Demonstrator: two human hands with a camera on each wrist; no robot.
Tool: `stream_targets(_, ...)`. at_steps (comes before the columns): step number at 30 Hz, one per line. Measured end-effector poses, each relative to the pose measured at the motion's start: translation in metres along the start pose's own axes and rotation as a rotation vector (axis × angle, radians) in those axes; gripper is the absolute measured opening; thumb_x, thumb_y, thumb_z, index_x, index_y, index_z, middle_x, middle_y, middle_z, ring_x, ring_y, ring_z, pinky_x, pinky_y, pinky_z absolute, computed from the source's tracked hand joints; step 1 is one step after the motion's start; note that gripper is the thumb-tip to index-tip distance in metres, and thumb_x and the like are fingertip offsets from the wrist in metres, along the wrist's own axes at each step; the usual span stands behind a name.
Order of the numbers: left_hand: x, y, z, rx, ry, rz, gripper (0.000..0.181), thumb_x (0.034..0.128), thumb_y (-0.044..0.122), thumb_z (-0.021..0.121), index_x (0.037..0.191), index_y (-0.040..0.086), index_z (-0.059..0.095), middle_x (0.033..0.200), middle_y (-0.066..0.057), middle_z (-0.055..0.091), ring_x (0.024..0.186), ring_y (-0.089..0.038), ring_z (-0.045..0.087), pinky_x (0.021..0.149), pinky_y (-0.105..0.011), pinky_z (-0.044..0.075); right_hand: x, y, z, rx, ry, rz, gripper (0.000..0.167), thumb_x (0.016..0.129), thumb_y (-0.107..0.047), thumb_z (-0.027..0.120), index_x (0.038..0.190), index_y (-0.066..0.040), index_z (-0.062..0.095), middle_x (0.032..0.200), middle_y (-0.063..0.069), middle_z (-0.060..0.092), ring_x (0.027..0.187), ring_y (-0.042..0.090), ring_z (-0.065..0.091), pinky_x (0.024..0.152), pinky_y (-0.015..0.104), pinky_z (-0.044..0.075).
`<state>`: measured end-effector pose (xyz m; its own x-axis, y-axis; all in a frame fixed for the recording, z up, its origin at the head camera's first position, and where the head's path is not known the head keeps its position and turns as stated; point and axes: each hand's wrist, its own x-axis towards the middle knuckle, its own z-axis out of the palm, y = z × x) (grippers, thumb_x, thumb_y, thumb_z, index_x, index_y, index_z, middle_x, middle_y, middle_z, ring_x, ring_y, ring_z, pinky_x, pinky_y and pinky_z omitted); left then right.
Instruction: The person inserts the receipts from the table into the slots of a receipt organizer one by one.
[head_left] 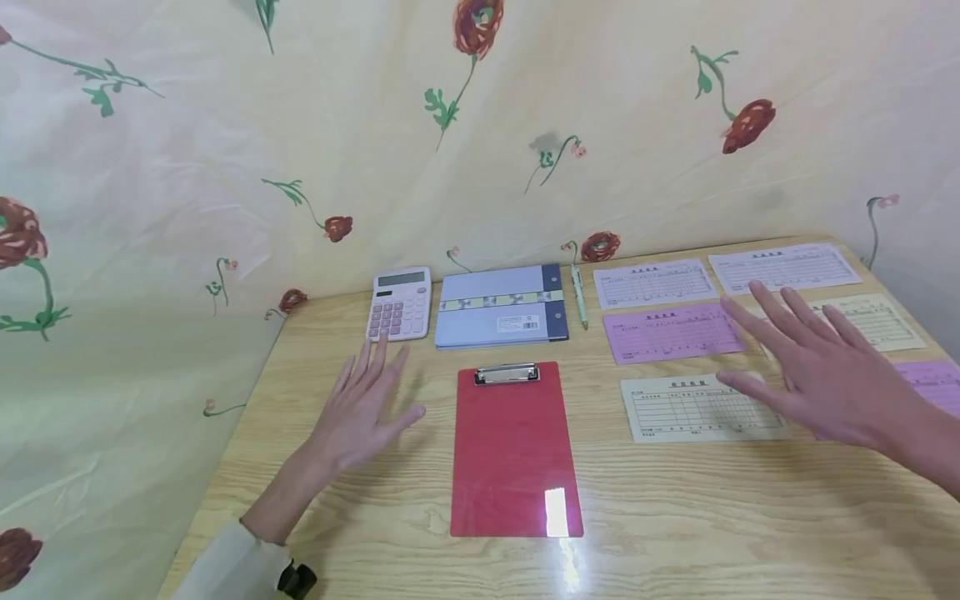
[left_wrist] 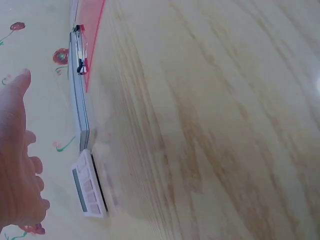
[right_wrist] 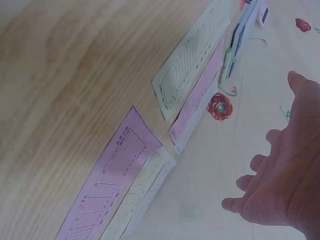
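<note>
My left hand (head_left: pixel 360 412) hovers with spread fingers over the wooden table, its fingertips nearest the pink and white calculator (head_left: pixel 400 304). On the other side my right hand (head_left: pixel 832 367) is held above the paper forms, fingers spread, holding nothing. Beneath and beside it lie a pale green form (head_left: pixel 675 408), a pink form (head_left: pixel 667 333) and a white form (head_left: pixel 652 285). Between the hands lies a red clipboard (head_left: pixel 513 458) with a metal clip at its far end. In the wrist views, both the left hand (left_wrist: pixel 17 160) and the right hand (right_wrist: pixel 290 165) appear raised off the table.
A blue binder (head_left: pixel 491 308) lies beyond the clipboard, with a light green pen (head_left: pixel 579 296) at its right. More forms lie at right: one white (head_left: pixel 783 267), one pale yellow (head_left: pixel 885 321), one pink (head_left: pixel 933 385). Flower-patterned cloth (head_left: pixel 375 125) hangs behind the table (head_left: pixel 375 533).
</note>
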<state>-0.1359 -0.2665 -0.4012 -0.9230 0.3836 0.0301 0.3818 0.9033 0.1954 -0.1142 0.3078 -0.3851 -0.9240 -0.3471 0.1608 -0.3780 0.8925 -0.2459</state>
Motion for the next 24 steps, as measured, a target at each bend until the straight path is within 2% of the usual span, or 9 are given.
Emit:
stream_targets(3,0.006,0.0,-0.001,-0.122,-0.009,-0.002,0.094,0.103,0.057,0.061,0.172,0.021,0.01,0.177,-0.008,-0.006,0.162,-0.033,-0.01,0.127,-0.064,0.006,0.012,0.005,-0.005,0.038,-0.029,0.014,0.092,0.104,-0.047,0.062,0.173,-0.024,0.005,0.177,0.016,-0.003,0.16,0.048,-0.002,0.125,0.063,-0.009)
stream_targets(6,0.013,0.0,-0.001,-0.29,-0.023,-0.011,0.1,0.1011,0.048,0.07,0.172,0.026,0.004,0.177,-0.005,-0.008,0.162,-0.035,-0.007,0.124,-0.07,0.01,0.027,0.012,-0.009,0.073,-0.05,0.034,0.094,0.104,-0.047,0.062,0.172,-0.021,0.003,0.177,0.017,-0.006,0.159,0.049,-0.003,0.126,0.064,-0.006)
stream_targets(10,0.022,0.001,-0.002,-0.481,-0.011,-0.033,0.107,0.0977,0.041,0.077,0.171,0.035,-0.001,0.178,0.005,-0.009,0.163,-0.029,-0.002,0.124,-0.068,0.015,0.047,0.023,-0.009,0.128,-0.043,0.054,0.1,0.102,-0.047,0.067,0.172,-0.015,0.004,0.176,0.02,-0.002,0.16,0.048,0.0,0.121,0.075,0.01)
stream_targets(14,0.032,0.004,-0.002,-0.583,0.043,-0.034,0.112,0.095,0.036,0.082,0.17,0.039,-0.001,0.177,0.013,-0.004,0.163,-0.024,0.004,0.125,-0.063,0.02,0.067,0.033,-0.007,0.208,-0.051,0.08,0.107,0.1,-0.047,0.071,0.171,-0.011,0.001,0.176,0.02,-0.006,0.159,0.05,0.002,0.112,0.082,0.02)
stream_targets(18,0.042,0.008,0.001,-0.657,0.08,-0.025,0.112,0.093,0.029,0.085,0.17,0.039,0.004,0.177,0.012,0.002,0.163,-0.025,0.008,0.125,-0.063,0.019,0.084,0.045,-0.003,0.293,-0.079,0.129,0.112,0.099,-0.045,0.073,0.17,-0.009,-0.006,0.175,0.02,-0.012,0.158,0.054,-0.001,0.117,0.078,0.013)
stream_targets(20,0.047,0.011,0.004,-0.694,0.089,-0.028,0.113,0.0917,0.026,0.087,0.17,0.04,0.007,0.177,0.013,0.005,0.162,-0.024,0.009,0.126,-0.062,0.018,0.092,0.051,-0.001,0.326,-0.091,0.156,0.113,0.1,-0.045,0.073,0.17,-0.009,-0.007,0.175,0.021,-0.011,0.157,0.054,-0.001,0.12,0.076,0.011)
stream_targets(24,0.055,0.019,0.011,-0.763,0.095,-0.027,0.115,0.0882,0.023,0.09,0.17,0.041,0.011,0.176,0.014,0.012,0.162,-0.018,0.013,0.127,-0.058,0.018,0.106,0.062,0.005,0.353,-0.126,0.205,0.111,0.101,-0.048,0.071,0.17,-0.009,-0.006,0.174,0.025,-0.005,0.155,0.058,0.004,0.118,0.077,0.013)
